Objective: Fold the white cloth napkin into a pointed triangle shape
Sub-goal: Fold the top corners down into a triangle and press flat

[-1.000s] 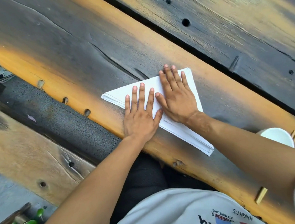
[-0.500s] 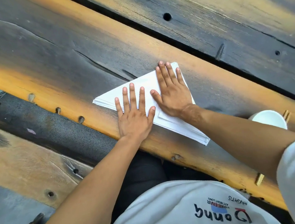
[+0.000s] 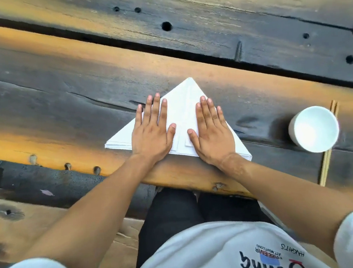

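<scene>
Head view: napkin (image 3: 181,103) lies flat under both hands' fingers (image 3: 156,110).

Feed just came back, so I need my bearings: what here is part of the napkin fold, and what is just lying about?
Part of the job:
white napkin, folded to a triangle
left hand, flat on it
right hand, flat on it

Lying about:
white cup, to the right
chopsticks beside the cup
wooden table

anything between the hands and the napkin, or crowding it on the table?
Nothing visible. The left hand and right hand lie flat directly on the white napkin. The white cup and chopsticks sit off to the right, apart from it.
</scene>
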